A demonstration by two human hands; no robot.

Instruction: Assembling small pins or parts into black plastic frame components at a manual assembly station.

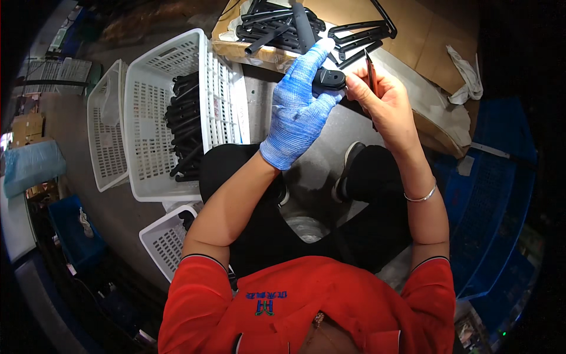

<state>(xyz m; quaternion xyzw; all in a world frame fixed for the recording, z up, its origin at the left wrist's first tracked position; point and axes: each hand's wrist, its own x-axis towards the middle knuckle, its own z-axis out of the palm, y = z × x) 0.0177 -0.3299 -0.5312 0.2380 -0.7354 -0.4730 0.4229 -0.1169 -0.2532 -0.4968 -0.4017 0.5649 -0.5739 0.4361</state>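
My left hand [300, 103], in a blue knitted glove, is closed around a black plastic part [331, 79] with a rounded end and a small hole. Most of that part is hidden by the glove. My bare right hand [383, 103] grips a slim knife [371, 76] with a reddish-brown handle, its thin pointed tip facing away from me. The right thumb is up against the rounded end of the black part. Just beyond both hands, a pile of black plastic bars [274, 29] lies in a cardboard box [259, 54].
On the left, a white perforated basket [147, 118] holds many black bars [186, 127]. Another white basket [106, 135] stands beside it, and a smaller one [168, 239] sits nearer me. Blue crates [471, 206] are at the right. Crumpled white wrapping [466, 76] lies on the cardboard.
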